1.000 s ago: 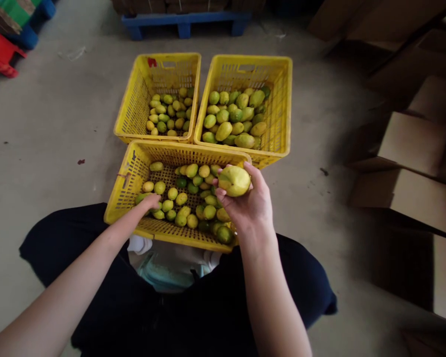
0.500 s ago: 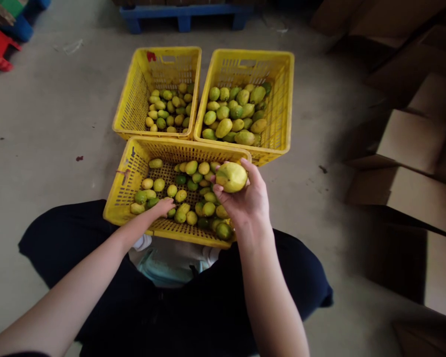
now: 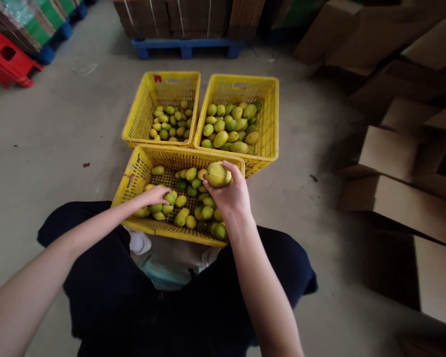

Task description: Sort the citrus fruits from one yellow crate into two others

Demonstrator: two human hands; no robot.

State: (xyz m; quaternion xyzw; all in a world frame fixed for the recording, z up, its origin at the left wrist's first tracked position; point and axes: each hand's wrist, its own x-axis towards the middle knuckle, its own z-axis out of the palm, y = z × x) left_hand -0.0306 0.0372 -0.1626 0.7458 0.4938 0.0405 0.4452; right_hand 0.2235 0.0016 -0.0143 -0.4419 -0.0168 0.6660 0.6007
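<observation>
My right hand [image 3: 233, 196] is closed around a large yellow-green lemon [image 3: 217, 174], held up above the right side of the near yellow crate [image 3: 178, 238]. My left hand [image 3: 156, 195] reaches into the left part of the same crate. Its fingers are curled round a greenish lemon [image 3: 170, 198] among others; part of the grip is hidden. Loose lemons, yellow and green, lie over the crate's slatted floor, with a denser group on the right [image 3: 207, 212].
Beyond the near crate stand a left yellow crate [image 3: 133, 111] and a right yellow crate [image 3: 270, 119], both holding lemons. Cardboard boxes [image 3: 388, 151] line the right side. A blue pallet [image 3: 186, 45] with stacked cardboard is behind, and a red stool [image 3: 8, 57] stands far left.
My view has tipped up, showing more of the pallet. My left hand has shifted left within the crate and now has a lemon at its fingers. My right hand still holds its lemon.
</observation>
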